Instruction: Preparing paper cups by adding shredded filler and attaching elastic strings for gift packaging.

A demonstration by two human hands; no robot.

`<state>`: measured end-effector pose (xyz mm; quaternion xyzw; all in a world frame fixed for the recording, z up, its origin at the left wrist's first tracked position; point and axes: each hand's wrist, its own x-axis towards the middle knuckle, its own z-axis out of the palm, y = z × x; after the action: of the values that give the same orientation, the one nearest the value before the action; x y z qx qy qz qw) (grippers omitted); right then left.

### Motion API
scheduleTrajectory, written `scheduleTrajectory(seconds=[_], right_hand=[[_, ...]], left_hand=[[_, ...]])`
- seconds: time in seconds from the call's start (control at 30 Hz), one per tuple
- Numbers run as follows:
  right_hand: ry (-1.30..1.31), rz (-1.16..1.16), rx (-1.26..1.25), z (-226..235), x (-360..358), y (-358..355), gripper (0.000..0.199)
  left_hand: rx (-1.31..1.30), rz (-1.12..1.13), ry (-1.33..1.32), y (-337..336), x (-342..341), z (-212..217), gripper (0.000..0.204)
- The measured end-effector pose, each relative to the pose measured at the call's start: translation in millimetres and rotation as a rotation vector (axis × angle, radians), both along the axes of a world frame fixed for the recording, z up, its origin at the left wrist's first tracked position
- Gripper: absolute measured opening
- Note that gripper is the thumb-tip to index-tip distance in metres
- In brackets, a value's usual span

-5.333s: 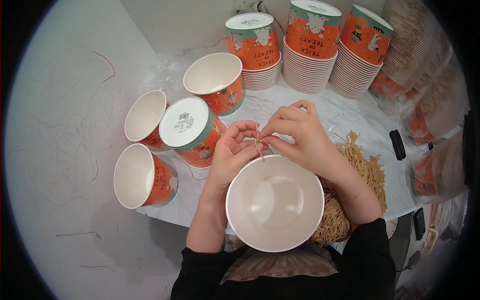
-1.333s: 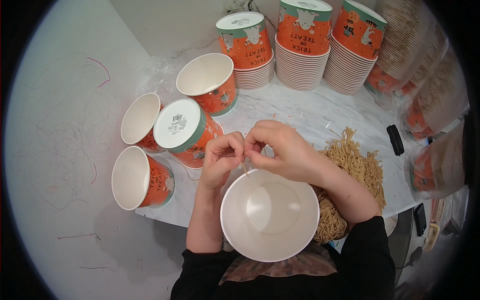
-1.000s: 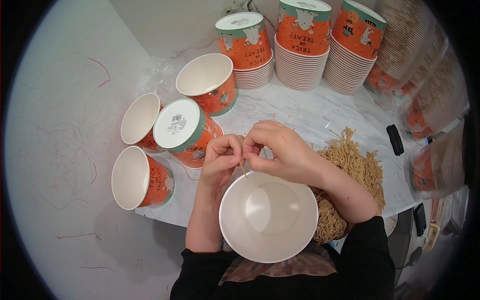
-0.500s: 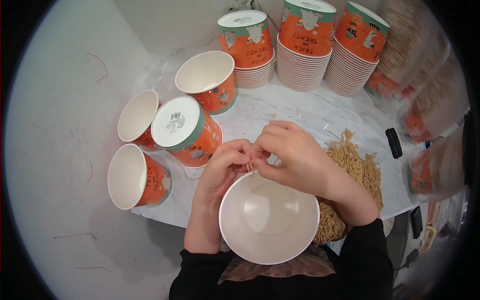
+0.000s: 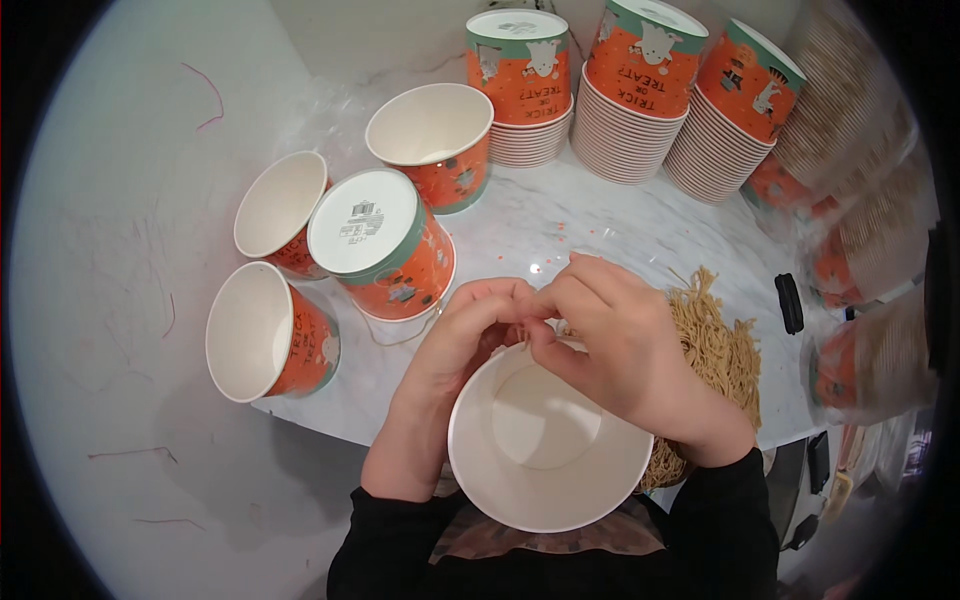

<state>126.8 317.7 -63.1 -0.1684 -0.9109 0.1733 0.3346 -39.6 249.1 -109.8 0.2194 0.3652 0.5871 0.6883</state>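
Note:
A paper bucket (image 5: 480, 485) with a white inside is tipped toward me near the table's front edge, its mouth facing up. At its far rim, the fingers of my left hand (image 5: 455, 340) are pinched together. My right hand (image 5: 625, 345) meets them there, thumb and fingertips closed against the left fingertips. Between them shows a short bit of tan cord (image 5: 525, 336) at the rim; the fingers hide most of it. A heap of tan cords (image 5: 718, 350) lies beside my right forearm, partly under it.
Left of my hands stand an upside-down orange bucket (image 5: 400, 285) with a cord by its rim, and several tipped or upright buckets (image 5: 440, 185). Nested bucket stacks (image 5: 625, 130) line the back. Bagged stacks (image 5: 865, 350) crowd the right, near a small black object (image 5: 789, 303).
The whole view has shifted a little. My hands stay at the bucket's rim, fingertips still together, and less of the cord shows between them.

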Motion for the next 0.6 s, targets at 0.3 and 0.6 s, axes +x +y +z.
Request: scheduleTrajectory(seconds=[0.3,0.6], right_hand=[[0.063,0.039,0.044,-3.0,0.2,4.4,0.021],[0.032,0.087,-0.183,-3.4,2.5,15.6,0.016]], left_hand=[[0.044,-0.005,0.014,1.8,-8.6,-4.2,0.016],[0.051,0.036,0.018,3.7,-14.6,-9.6,0.012]])
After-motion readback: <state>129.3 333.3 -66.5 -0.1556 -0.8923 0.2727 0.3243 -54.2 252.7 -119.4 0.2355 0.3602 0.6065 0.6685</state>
